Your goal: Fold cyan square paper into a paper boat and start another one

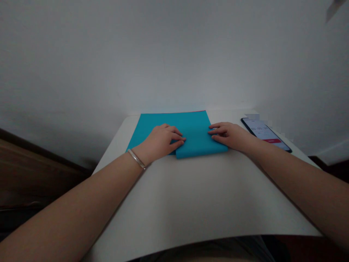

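A sheet of bright blue paper (pixel 188 122) lies on a white table, with its near right part folded over into a flap (pixel 203 148). The fold at the near edge looks rounded rather than sharply creased. My left hand (pixel 165 140), a bracelet at its wrist, rests on the paper, thumb and index fingertips close together on the flap's left side. At the right edge of the sheet, my right hand (pixel 227 134) lies with its fingers stretched and slightly apart, the tips touching the paper. The left hand covers part of the sheet beneath it.
A phone (pixel 265 134) with its screen lit lies on the right side of the white table (pixel 207 203), beyond my right forearm. The table's far end meets a pale wall (pixel 169 54). Brown wooden furniture (pixel 35 171) stands at the left.
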Motion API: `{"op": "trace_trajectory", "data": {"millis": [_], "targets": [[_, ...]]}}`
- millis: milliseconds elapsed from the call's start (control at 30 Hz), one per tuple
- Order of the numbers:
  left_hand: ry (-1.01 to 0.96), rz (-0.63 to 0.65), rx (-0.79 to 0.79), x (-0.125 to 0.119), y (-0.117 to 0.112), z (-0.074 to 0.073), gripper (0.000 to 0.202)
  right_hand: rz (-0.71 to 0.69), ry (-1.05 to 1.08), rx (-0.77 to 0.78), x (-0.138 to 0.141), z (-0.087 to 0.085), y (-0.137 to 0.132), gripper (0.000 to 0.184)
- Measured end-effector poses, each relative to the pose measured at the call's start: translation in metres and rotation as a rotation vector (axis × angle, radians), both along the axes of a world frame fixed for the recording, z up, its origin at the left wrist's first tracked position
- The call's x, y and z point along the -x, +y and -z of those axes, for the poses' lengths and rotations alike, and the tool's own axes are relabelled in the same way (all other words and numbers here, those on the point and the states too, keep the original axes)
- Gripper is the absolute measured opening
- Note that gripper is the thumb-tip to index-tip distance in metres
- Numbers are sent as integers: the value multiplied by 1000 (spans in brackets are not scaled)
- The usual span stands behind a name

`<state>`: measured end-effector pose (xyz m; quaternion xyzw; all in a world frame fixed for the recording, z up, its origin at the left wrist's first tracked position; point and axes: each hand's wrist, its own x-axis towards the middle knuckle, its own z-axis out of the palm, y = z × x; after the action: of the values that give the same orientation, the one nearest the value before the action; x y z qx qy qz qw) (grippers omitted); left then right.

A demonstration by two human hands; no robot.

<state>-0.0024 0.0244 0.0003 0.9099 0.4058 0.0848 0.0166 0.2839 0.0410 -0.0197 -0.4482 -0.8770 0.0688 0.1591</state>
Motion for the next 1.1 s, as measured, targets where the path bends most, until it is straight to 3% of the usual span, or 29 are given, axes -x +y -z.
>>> {"op": "trace_trajectory", "data": {"millis": [567, 767, 933, 1100], "targets": [[132, 96, 64, 11, 3, -2, 63, 19, -25, 41, -1, 2, 1, 34], [163, 132, 100, 9, 3, -3, 64, -18, -130, 77, 1, -7, 0, 46], [188, 103, 175, 6, 3, -6, 67, -186, -158, -44, 18, -20, -22, 29], [161, 119, 249, 3, 10, -8, 71, -340, -111, -52, 46, -25, -53, 34]]}}
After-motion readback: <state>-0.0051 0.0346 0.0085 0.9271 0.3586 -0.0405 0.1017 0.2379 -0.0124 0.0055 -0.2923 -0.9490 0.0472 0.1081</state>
